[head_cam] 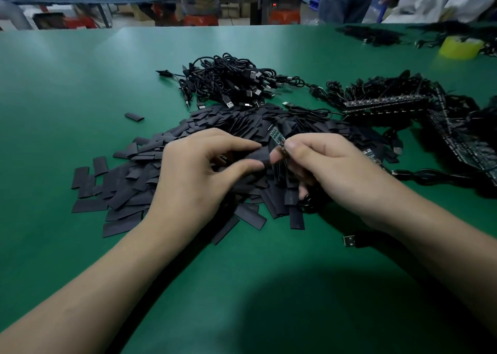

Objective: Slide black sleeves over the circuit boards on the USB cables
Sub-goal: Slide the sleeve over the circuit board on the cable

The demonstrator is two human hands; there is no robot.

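Both hands (above sleeves) hold sleeve and board.

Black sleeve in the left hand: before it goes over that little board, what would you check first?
1. Sleeve held: ok, the left hand pinches the black sleeve between thumb and forefinger.
2. Board held: ok, the right hand pinches the circuit board at its lower end.
3. Board bare: ok, its green face shows uncovered.
4. Sleeve mouth open: cannot tell, the fingers hide it.
5. Sleeve lined up with the board's free tip: not ok, the tip points up and away from the sleeve.
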